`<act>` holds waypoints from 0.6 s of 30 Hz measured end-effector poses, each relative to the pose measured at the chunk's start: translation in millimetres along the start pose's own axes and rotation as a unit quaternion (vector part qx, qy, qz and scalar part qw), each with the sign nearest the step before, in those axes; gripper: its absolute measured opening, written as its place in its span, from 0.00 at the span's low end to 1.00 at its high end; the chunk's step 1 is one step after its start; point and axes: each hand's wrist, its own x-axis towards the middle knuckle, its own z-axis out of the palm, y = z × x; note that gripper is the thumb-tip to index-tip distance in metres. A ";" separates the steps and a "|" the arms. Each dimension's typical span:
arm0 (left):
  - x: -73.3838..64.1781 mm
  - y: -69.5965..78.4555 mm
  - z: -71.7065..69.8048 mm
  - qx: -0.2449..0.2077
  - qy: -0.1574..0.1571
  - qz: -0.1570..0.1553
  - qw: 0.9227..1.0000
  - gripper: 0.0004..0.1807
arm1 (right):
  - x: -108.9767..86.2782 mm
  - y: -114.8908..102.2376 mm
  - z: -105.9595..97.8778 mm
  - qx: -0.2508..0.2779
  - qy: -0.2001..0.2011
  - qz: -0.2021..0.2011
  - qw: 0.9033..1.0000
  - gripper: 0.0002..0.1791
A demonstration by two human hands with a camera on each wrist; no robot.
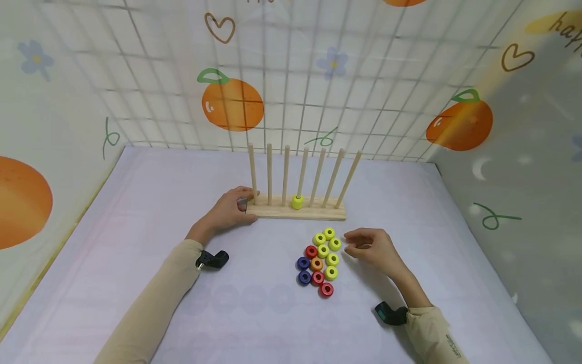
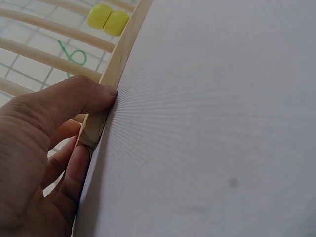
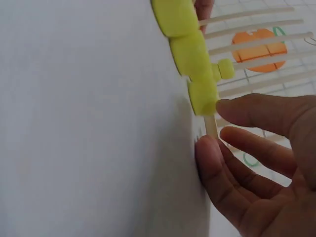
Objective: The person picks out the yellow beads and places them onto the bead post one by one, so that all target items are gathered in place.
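A wooden peg rack (image 1: 295, 213) with several upright rods stands on the table. Its left end is held by my left hand (image 1: 233, 207), thumb on the front edge and fingers behind, as the left wrist view also shows. Two yellow beads (image 2: 107, 19) are stacked at the foot of the middle rod. In front of the rack lies a group of loose ring beads: several yellow beads (image 1: 332, 259), three red beads (image 1: 326, 289), two dark blue beads (image 1: 304, 277) and an orange bead (image 1: 317, 264). Just right of the yellow ones hovers my right hand (image 1: 374, 250), fingers loosely bent, holding nothing.
White cloth (image 1: 254, 323) covers the table. Behind the rack rises a white curtain (image 1: 159, 65) printed with oranges and hearts over a wire grid; more curtain closes off both sides. A black wrist camera (image 1: 392, 314) sits on the right wrist, another (image 1: 212, 259) on the left.
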 end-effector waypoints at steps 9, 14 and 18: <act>-0.1 -4.2 0.9 -0.004 -0.002 0.010 1.000 0.41 | 6.7 -6.6 13.9 0.007 -0.011 -0.012 1.000 0.16; -0.2 -2.9 1.1 -0.007 0.000 0.007 1.000 0.41 | 10.6 -10.6 19.5 -0.014 -0.007 -0.020 1.000 0.17; -1.1 -1.8 -1.5 -0.012 -0.003 -0.001 1.000 0.40 | 14.1 -14.9 23.2 -0.029 -0.006 -0.021 0.999 0.16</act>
